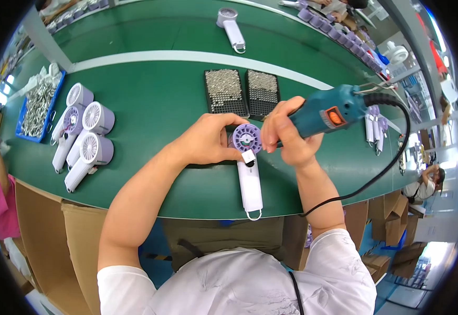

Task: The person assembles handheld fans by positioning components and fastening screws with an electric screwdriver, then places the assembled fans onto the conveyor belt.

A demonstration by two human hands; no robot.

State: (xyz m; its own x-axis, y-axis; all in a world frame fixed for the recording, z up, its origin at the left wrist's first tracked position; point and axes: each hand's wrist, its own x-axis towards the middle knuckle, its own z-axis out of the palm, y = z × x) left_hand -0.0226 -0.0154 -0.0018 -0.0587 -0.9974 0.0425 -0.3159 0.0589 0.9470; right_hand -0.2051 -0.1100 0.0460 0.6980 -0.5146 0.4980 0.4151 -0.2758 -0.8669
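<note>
1. Tray (39, 139), blue and heaped with small silvery metal pieces (39, 107), sits at the far left of the green bench (150, 100).
2. Right of it lie four handheld fans (95, 126) in a tight cluster, their purple-rimmed heads away from me or turned up, white handles slanting toward my edge.
3. My left hand (205, 140) comes next, grasping: index finger curled over the upper left of a fan head, thumb set against its lower left.
4. Two black boxes (229, 107) of small metal parts stand side by side beyond my hands; farther off, past the white strip (187, 55), lies a single fan (231, 32).
5. The fan I hold (250, 181) lies between my hands, its open purple head within my left finger and thumb, its white handle pointing back toward me, clear of both sets of fingers. A small white square piece (248, 156) sits at its neck.
6. My right hand (289, 128) is clenched around the front of a teal power tool (326, 113), fingertips just beside the fan head. Those fingers hide the tip, so I can't tell whether it touches.
7. Rightmost, a black cable (408, 131) loops down from the tool's rear.
</note>
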